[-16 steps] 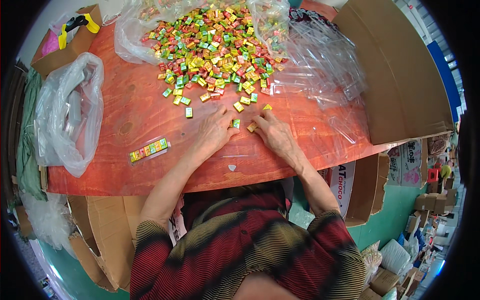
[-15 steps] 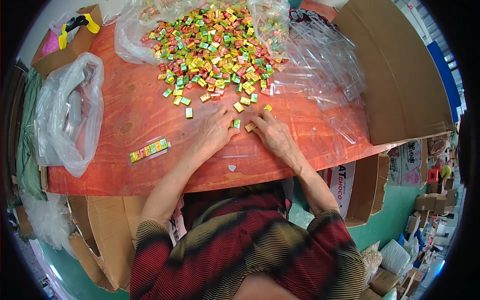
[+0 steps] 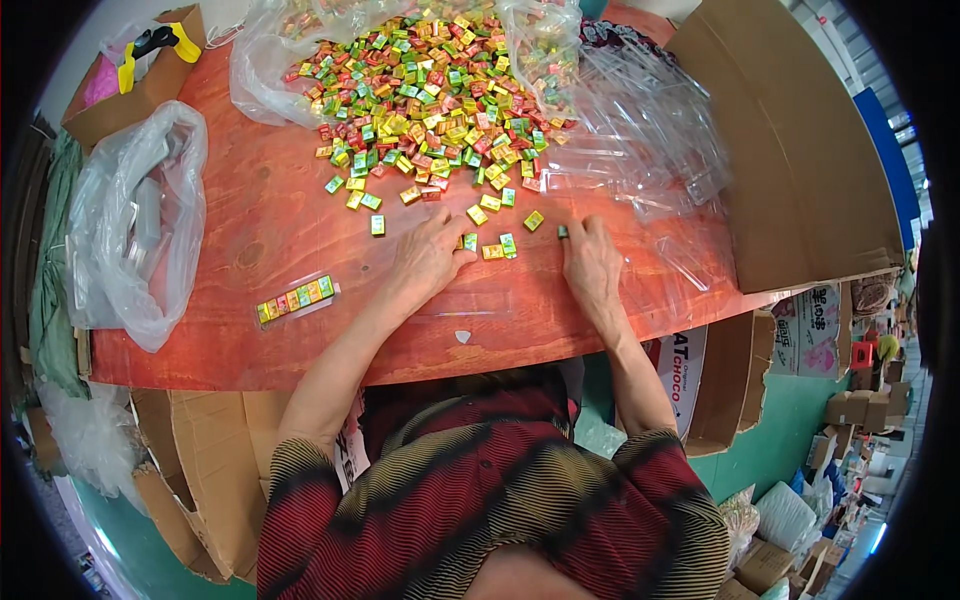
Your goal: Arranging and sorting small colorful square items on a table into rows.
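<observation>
My left hand (image 3: 425, 258) lies on the table with its thumb and fingers closed about a small green-and-yellow box (image 3: 469, 242). To the right, my right hand (image 3: 594, 262) pinches another small box (image 3: 563, 231), mostly hidden, with a dark green end showing. Between the hands sit an orange-yellow box (image 3: 493, 252) and, touching it, a green one (image 3: 508, 243). A yellow box (image 3: 534, 220) lies a little farther off. Nearer to me is a clear plastic tray (image 3: 465, 303), faint against the wood. At left, a clear tray (image 3: 299, 300) holds a row of several coloured boxes.
A large heap of little red, yellow and green boxes (image 3: 430, 95) covers the far middle, beside clear plastic bags (image 3: 262, 75). Clear plastic trays (image 3: 650, 130) pile up at right before a tall cardboard panel (image 3: 800, 150). A bag of clear pieces (image 3: 140, 230) stands left.
My right hand has moved right, away from the left hand, uncovering the orange-yellow, green and yellow boxes. The left hand has stayed almost in place.
</observation>
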### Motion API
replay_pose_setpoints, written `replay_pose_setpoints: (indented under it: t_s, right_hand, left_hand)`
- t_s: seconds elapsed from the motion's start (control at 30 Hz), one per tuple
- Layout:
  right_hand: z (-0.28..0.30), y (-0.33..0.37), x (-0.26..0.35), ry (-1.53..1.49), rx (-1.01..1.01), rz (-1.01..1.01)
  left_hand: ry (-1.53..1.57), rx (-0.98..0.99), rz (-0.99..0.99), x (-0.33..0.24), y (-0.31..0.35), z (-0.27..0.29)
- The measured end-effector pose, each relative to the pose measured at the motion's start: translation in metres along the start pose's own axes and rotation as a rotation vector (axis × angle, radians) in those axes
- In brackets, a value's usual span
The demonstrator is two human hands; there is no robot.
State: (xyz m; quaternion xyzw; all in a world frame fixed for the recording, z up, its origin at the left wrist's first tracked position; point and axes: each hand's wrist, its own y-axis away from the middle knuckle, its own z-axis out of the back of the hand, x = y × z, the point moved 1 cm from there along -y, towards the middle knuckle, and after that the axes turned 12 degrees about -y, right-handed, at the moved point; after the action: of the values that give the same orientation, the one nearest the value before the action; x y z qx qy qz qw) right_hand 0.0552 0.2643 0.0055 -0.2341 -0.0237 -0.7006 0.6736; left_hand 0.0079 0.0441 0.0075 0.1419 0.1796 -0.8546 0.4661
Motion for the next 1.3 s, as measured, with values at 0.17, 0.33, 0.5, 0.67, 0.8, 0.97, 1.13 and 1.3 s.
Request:
replay_pose_setpoints:
  t_s: [0.17,0.33,0.5,0.67,0.8,0.97,1.13,1.3]
  right_hand:
    - [-0.003,-0.009,0.025,-0.171,-0.027,0.121]
    - [-0.011,0.002,0.048,-0.392,0.193,0.293]
    - [-0.02,-0.006,0.053,-0.284,0.168,0.422]
    - [-0.018,-0.017,0.057,-0.335,0.212,0.51]
    - [-0.018,-0.011,0.04,-0.375,0.223,0.386]
    - [-0.015,-0.004,0.049,-0.331,0.399,0.254]
    - [-0.002,-0.01,0.041,-0.319,0.081,0.185]
    - [-0.018,-0.015,0.026,-0.258,0.115,0.109]
  left_hand:
    - [-0.005,0.012,-0.002,0.002,0.002,0.001]
    - [-0.005,0.025,-0.008,0.005,0.007,0.002]
    - [-0.004,0.047,0.01,0.003,0.008,0.01]
    - [0.031,0.069,-0.021,0.015,0.007,0.01]
    - [0.024,0.056,-0.046,0.013,0.006,0.01]
    - [0.009,0.066,-0.033,0.009,0.007,0.008]
    - [0.01,-0.008,-0.048,0.004,0.007,0.006]
    - [-0.032,0.026,-0.052,0.001,0.006,0.004]
